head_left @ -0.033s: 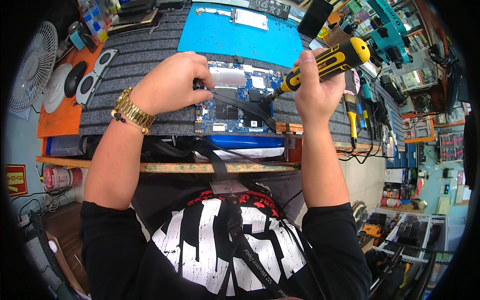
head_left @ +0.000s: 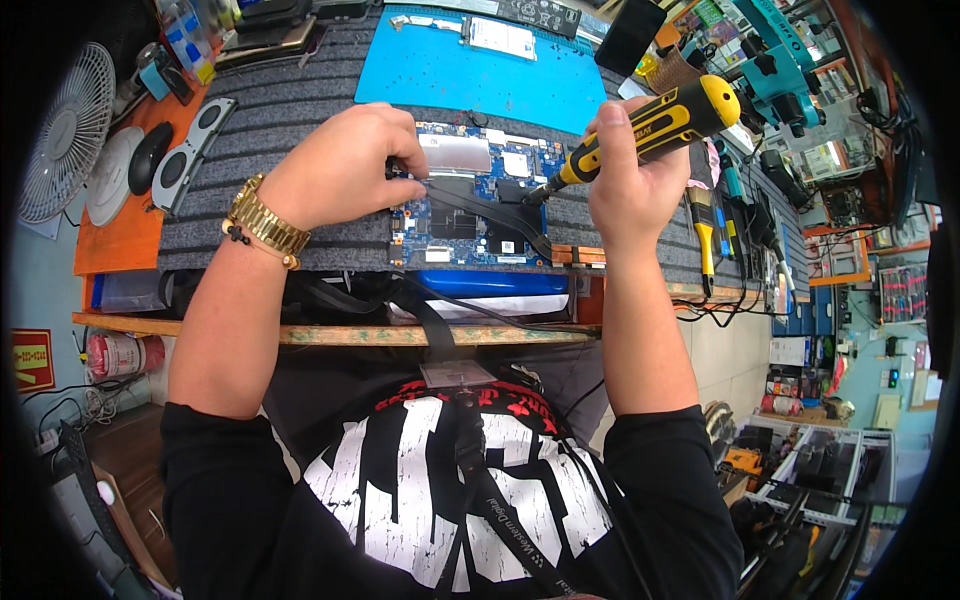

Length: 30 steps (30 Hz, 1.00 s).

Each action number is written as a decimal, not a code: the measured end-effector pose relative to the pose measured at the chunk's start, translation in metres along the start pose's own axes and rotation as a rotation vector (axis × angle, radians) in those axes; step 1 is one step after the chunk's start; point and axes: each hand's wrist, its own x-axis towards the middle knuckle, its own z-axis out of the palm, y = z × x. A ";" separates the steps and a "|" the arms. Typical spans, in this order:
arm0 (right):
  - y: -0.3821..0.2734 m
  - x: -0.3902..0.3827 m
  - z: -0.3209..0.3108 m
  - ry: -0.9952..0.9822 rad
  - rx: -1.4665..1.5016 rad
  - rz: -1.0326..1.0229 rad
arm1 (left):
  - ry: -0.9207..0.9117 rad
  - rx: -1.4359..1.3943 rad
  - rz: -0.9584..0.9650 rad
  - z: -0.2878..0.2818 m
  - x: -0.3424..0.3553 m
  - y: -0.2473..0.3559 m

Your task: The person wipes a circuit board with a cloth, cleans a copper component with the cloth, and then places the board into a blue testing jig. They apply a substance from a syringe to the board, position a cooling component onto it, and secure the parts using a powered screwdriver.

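Observation:
A blue laptop motherboard [head_left: 455, 225] lies on the grey ribbed mat, with a dark heat pipe [head_left: 490, 208] running diagonally across it to copper-coloured fins [head_left: 578, 256] at its right. My left hand [head_left: 350, 165] is curled at the board's left edge, thumb and fingers bent around it; the fingertips are partly hidden. In my right hand [head_left: 640, 185] is a yellow and black electric screwdriver [head_left: 655, 128], gripped around its handle. It slants down to the left, its bit meeting the black bracket [head_left: 512, 192] on the board's right part.
Behind the board lies a light-blue work mat [head_left: 430, 75] bearing a white drive-like part [head_left: 498, 38]. A yellow-handled brush [head_left: 704, 235] and other tools lie at the right. A white fan [head_left: 68, 135] and a black mouse [head_left: 150, 158] stand at the left. The wooden table edge [head_left: 330, 333] runs in front.

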 end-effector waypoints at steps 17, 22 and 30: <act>-0.011 -0.005 0.010 -0.110 0.016 -0.020 | 0.004 0.009 -0.011 0.000 0.000 0.001; -0.008 -0.005 0.009 -0.117 -0.011 -0.034 | 0.000 0.018 -0.017 0.001 0.000 0.002; -0.005 -0.004 0.010 -0.104 0.048 -0.002 | 0.000 0.013 -0.016 0.000 -0.001 0.001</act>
